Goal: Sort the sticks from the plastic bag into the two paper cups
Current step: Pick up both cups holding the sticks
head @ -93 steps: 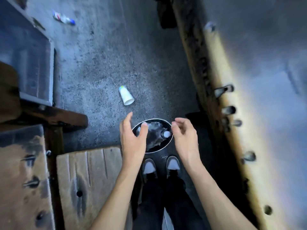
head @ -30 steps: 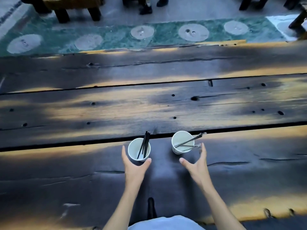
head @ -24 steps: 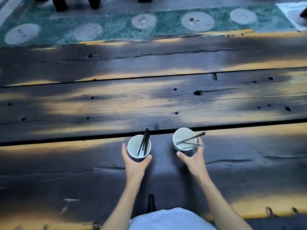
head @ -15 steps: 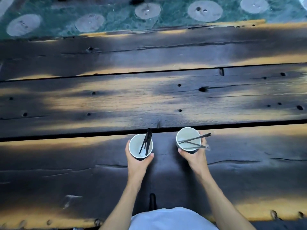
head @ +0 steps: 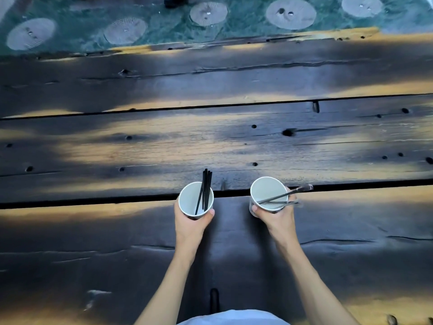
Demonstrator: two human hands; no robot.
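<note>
In the head view, a dark wooden desk [head: 234, 141] made of wide planks fills most of the frame. In the lower middle, the left hand [head: 191, 227] holds the left paper cup [head: 195, 200]; its fingers are curled round the cup wall, with the thumb on the right side of the cup. Several black sticks [head: 205, 191] stand in this cup, leaning away from the person and rising above the rim. Just to the right, the right hand [head: 278, 218] holds the right paper cup [head: 267, 193], the thumb on its left side and the other fingers wrapped behind it. Thin grey sticks [head: 281, 198] lie across this cup and point out over its rim to the right. The two cups are apart, with a dark gap between planks running behind them. At the top of the frame there is a green floor [head: 246, 24] with round pale stones [head: 290, 14]. A pale shirt [head: 234, 319] shows at the bottom edge.
</note>
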